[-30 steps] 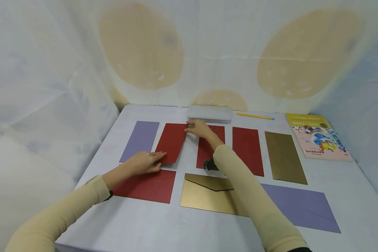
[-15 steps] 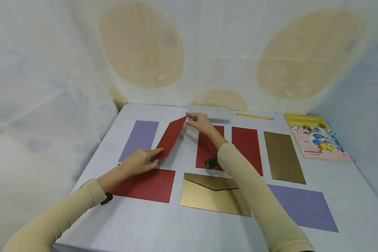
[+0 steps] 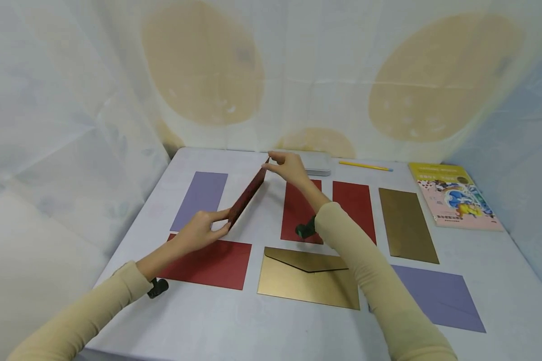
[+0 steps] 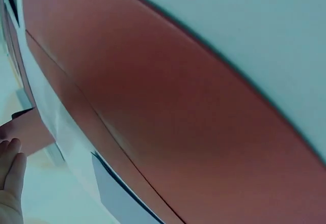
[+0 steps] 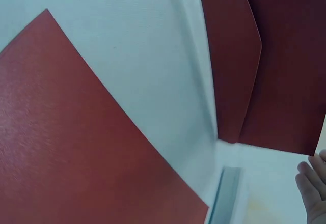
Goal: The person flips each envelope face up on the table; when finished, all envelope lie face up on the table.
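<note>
My left hand (image 3: 202, 228) pinches the near end of a red envelope (image 3: 247, 195) between thumb and fingers. My right hand (image 3: 290, 168) pinches its far corner. Tilted steeply, the envelope is raised over the table and seen almost edge-on in the head view. The right wrist view shows its flap side (image 5: 288, 76), dark red, with fingertips at a lower corner. Below my left forearm lies another red envelope (image 3: 212, 265), its flap line plain in the left wrist view. Under my right wrist lies a third red envelope (image 3: 293, 220).
To the left is a purple envelope (image 3: 200, 198). A gold envelope (image 3: 307, 283) lies in front, with a purple one (image 3: 442, 298) to its right. Further right are a red envelope (image 3: 354, 205), a brown-gold envelope (image 3: 408, 225) and a booklet (image 3: 456, 195). A pencil (image 3: 366, 166) and flat case (image 3: 318, 163) lie behind.
The red envelope has been lifted from nearly flat and turned up on its long edge. My right hand has risen, and my left thumb and fingers now pinch the near end.
</note>
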A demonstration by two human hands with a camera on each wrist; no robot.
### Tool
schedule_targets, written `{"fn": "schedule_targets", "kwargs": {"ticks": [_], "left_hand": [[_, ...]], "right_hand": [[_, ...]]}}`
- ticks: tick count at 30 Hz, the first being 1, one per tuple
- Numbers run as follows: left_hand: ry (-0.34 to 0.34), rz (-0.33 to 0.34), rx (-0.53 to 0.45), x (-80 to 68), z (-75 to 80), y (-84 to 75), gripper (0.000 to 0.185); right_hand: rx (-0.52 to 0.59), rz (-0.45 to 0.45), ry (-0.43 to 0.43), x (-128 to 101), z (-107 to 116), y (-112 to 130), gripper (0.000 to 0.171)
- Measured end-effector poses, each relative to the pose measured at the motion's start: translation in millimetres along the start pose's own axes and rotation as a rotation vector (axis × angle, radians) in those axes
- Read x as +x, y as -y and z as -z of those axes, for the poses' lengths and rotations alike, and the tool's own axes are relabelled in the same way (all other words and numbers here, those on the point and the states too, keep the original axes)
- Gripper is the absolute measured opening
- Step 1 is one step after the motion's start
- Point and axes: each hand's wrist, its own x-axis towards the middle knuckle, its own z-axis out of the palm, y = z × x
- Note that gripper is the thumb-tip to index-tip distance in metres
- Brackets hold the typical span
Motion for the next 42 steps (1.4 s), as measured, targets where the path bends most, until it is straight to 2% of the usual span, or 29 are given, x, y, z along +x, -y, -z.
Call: {"fn": "schedule_targets", "kwargs": {"ticks": [4,7,14,17,21,24,26,35,42], "left_hand": [[-0.019,-0.002,-0.056,0.9,0.4,-1.1,0.031],[-0.004,-0.016,-0.068,0.3,-1.1,0.0,0.035],[0.013,-0.041,-0.025,-3.6,-4.4,4.6,0.045],[-0.016,-0.049,-0.011,-4.7,-3.1,4.0,0.057],[-0.094,-0.1,-0.038,-2.4,3.1,-2.0,0.073],[-0.139,-0.149,-0.069,2.2,8.6,-7.2,0.076],[-0.145,-0.162,-0.065,5.0,11.2,-8.8,0.073],[-0.136,-0.103,-0.001,4.5,11.8,-5.6,0.06],[-0.159,-0.06,-0.057,1.1,17.4,-2.7,0.06]], "right_hand": [[-0.055,0.018,-0.013,2,1,6,0.053],[-0.11,0.031,-0.025,4,0,8,0.052],[-0.186,0.028,-0.046,4,-7,13,0.051],[-0.206,0.036,-0.063,3,-8,16,0.051],[-0.207,0.042,-0.067,2,-8,17,0.05],[-0.214,0.055,-0.069,3,-8,16,0.05],[-0.22,0.064,-0.072,3,-8,16,0.05],[-0.21,0.064,-0.059,-1,-13,13,0.055],[-0.244,0.063,0.052,-13,-15,4,0.057]]}}
